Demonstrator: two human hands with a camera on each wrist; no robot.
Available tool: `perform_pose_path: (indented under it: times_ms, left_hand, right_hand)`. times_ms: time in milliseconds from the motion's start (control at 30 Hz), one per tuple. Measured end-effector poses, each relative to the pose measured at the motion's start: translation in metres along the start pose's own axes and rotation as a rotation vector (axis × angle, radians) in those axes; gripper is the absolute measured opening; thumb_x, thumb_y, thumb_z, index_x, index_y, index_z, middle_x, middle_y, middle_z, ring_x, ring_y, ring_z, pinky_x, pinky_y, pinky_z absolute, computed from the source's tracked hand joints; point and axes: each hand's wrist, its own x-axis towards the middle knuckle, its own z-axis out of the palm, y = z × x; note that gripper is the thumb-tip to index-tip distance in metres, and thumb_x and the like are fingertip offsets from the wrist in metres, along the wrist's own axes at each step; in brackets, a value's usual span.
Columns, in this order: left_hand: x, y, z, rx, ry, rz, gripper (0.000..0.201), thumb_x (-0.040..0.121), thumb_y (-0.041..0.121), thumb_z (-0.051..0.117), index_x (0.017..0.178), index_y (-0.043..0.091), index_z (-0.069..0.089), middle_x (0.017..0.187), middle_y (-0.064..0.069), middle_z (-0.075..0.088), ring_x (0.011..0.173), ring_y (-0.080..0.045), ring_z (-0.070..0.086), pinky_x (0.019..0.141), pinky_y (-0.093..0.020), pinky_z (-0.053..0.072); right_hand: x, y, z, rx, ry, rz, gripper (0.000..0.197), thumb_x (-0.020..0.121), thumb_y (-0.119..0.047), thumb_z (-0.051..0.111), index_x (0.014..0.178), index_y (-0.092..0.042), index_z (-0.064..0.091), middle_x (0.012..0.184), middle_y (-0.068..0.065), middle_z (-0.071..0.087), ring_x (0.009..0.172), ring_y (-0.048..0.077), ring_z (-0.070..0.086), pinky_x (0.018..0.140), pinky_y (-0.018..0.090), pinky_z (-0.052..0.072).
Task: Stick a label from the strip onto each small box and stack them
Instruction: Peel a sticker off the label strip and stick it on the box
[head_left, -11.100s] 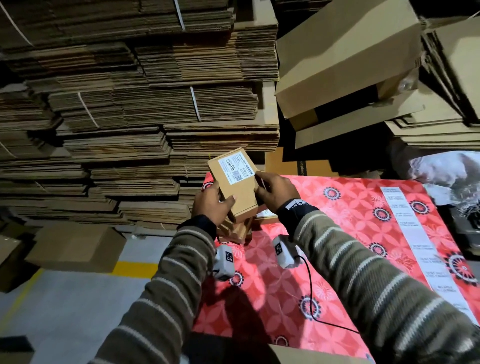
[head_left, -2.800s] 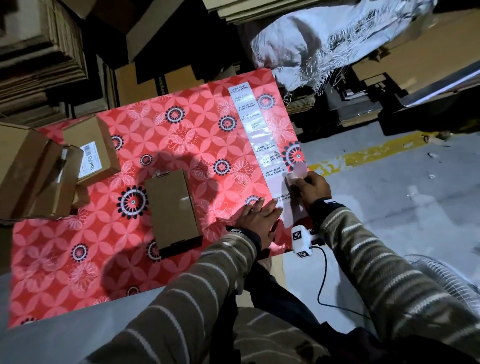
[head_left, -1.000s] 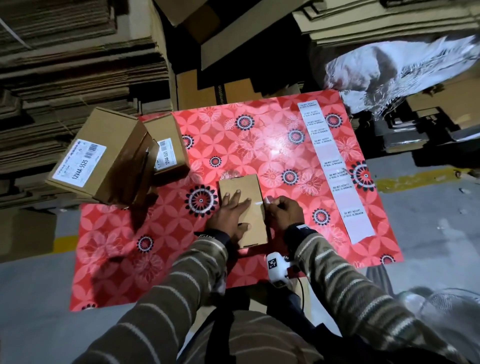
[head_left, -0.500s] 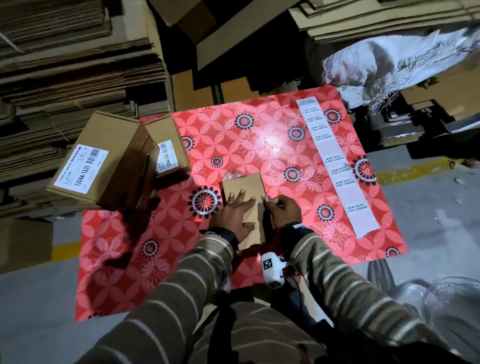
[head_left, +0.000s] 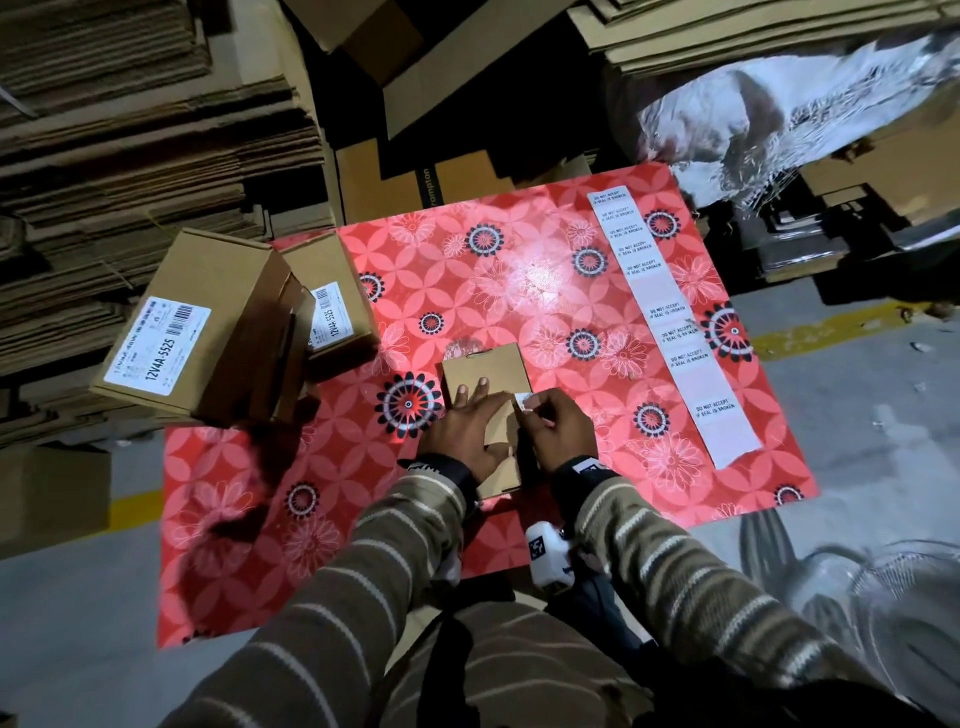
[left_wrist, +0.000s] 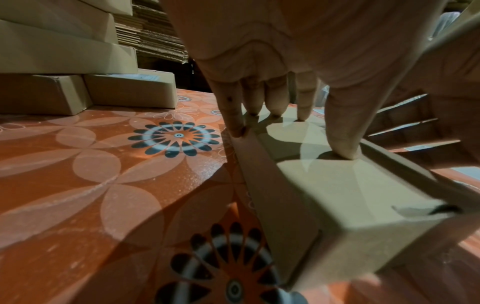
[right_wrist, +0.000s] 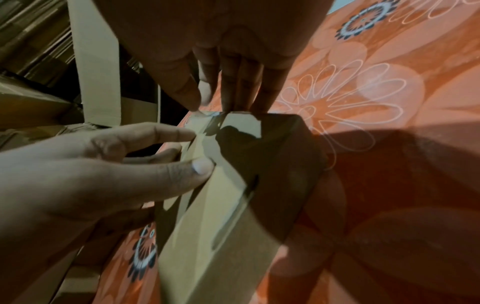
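Note:
A plain small cardboard box (head_left: 485, 371) lies flat on the red floral tabletop (head_left: 467, 291). My left hand (head_left: 467, 421) presses down on its top with spread, straight fingers; in the left wrist view the thumb (left_wrist: 342, 133) pushes on the box (left_wrist: 337, 197). At the box's right edge my right hand (head_left: 540, 415) pinches a small white label (head_left: 523, 401) between thumb and fingertips. The right wrist view shows that pinch on the label (right_wrist: 207, 112) just over the box (right_wrist: 221, 205). The white label strip (head_left: 670, 322) runs along the right side of the table.
Labelled boxes (head_left: 171, 332) are stacked at the table's left edge, with another labelled box (head_left: 332, 306) beside them. Flattened cardboard piles (head_left: 130, 130) rise behind and to the left. A fan guard (head_left: 883, 597) stands on the floor at lower right.
My right hand peeled a label off the strip's near end and brought it to the box. My left hand went from the strip onto the box. Over the last second both stay nearly still.

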Motion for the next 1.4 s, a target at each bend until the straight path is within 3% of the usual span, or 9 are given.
perform_pose_path:
  times_ms: [167, 367, 533, 700, 833, 933, 1100, 1267, 1400]
  left_hand:
    - [-0.002, 0.006, -0.01, 0.06, -0.028, -0.047, 0.086, 0.084, 0.045, 0.069, 0.152, 0.04, 0.016, 0.164, 0.004, 0.018, 0.144, -0.03, 0.034, 0.104, -0.043, 0.043]
    - [0.004, 0.005, -0.006, 0.099, -0.056, -0.111, 0.107, 0.08, 0.054, 0.071, 0.155, 0.03, -0.001, 0.16, -0.009, 0.029, 0.12, -0.037, 0.058, 0.088, -0.044, 0.051]
    - [0.006, 0.004, -0.005, 0.112, -0.068, -0.109, 0.108, 0.079, 0.054, 0.071, 0.155, 0.031, -0.002, 0.158, -0.01, 0.031, 0.114, -0.039, 0.06, 0.085, -0.044, 0.051]
    - [0.008, 0.004, -0.006, 0.108, -0.08, -0.11, 0.11, 0.079, 0.054, 0.071, 0.154, 0.037, -0.007, 0.157, -0.011, 0.033, 0.112, -0.04, 0.061, 0.085, -0.045, 0.051]
    - [0.007, 0.004, -0.008, 0.112, -0.091, -0.042, 0.104, 0.083, 0.05, 0.069, 0.15, 0.052, -0.011, 0.164, -0.001, 0.019, 0.132, -0.038, 0.049, 0.098, -0.05, 0.047]
    - [0.006, 0.005, -0.009, 0.136, -0.105, -0.034, 0.1, 0.085, 0.049, 0.068, 0.15, 0.052, -0.007, 0.165, 0.002, 0.014, 0.141, -0.035, 0.038, 0.103, -0.05, 0.044]
    - [0.011, 0.004, -0.006, 0.146, -0.125, -0.113, 0.106, 0.082, 0.054, 0.068, 0.155, 0.036, -0.008, 0.162, -0.013, 0.023, 0.122, -0.04, 0.056, 0.095, -0.046, 0.047]
    - [0.011, 0.004, -0.005, 0.153, -0.127, -0.131, 0.108, 0.081, 0.058, 0.067, 0.155, 0.035, -0.008, 0.162, -0.014, 0.022, 0.123, -0.041, 0.055, 0.096, -0.046, 0.047]
    - [0.011, 0.004, -0.006, 0.172, -0.119, -0.127, 0.107, 0.081, 0.058, 0.067, 0.155, 0.034, -0.007, 0.162, -0.014, 0.021, 0.124, -0.04, 0.055, 0.095, -0.046, 0.047]
  right_hand:
    - [0.014, 0.001, -0.007, 0.037, -0.006, 0.037, 0.023, 0.085, -0.044, 0.059, 0.102, -0.03, 0.066, 0.092, -0.009, 0.073, 0.086, 0.014, 0.067, 0.08, 0.033, 0.053]
    - [0.024, 0.005, -0.01, 0.022, 0.034, 0.034, 0.025, 0.09, -0.039, 0.053, 0.111, -0.036, 0.066, 0.098, -0.003, 0.074, 0.091, 0.021, 0.067, 0.083, 0.036, 0.054]
    - [0.032, -0.001, -0.01, 0.021, 0.015, 0.087, 0.024, 0.084, -0.027, 0.069, 0.102, -0.042, 0.066, 0.077, -0.014, 0.067, 0.076, 0.012, 0.067, 0.075, 0.029, 0.056]
    - [0.034, -0.001, -0.007, 0.039, 0.015, 0.131, 0.025, 0.079, -0.019, 0.076, 0.099, -0.033, 0.069, 0.074, -0.01, 0.071, 0.072, 0.003, 0.067, 0.06, 0.01, 0.047]
    - [0.037, -0.002, -0.006, 0.029, 0.029, 0.152, 0.018, 0.079, -0.017, 0.076, 0.09, -0.026, 0.066, 0.071, -0.011, 0.066, 0.064, -0.001, 0.059, 0.054, 0.009, 0.045]
    - [0.04, 0.0, -0.001, 0.006, -0.004, 0.15, 0.025, 0.073, -0.021, 0.082, 0.077, -0.02, 0.057, 0.067, -0.006, 0.059, 0.059, 0.008, 0.05, 0.054, 0.019, 0.041]
    - [0.04, 0.002, 0.011, -0.01, 0.003, 0.144, 0.032, 0.067, -0.022, 0.082, 0.074, -0.016, 0.051, 0.071, 0.002, 0.061, 0.063, 0.017, 0.05, 0.064, 0.035, 0.049]
    - [0.031, 0.003, 0.004, -0.068, -0.041, 0.05, 0.032, 0.068, -0.017, 0.08, 0.077, -0.021, 0.049, 0.084, 0.003, 0.058, 0.072, 0.019, 0.051, 0.059, 0.027, 0.033]
    - [0.03, 0.005, 0.004, -0.06, -0.052, 0.07, 0.03, 0.068, -0.017, 0.08, 0.078, -0.02, 0.052, 0.084, 0.0, 0.059, 0.074, 0.019, 0.055, 0.061, 0.027, 0.039]
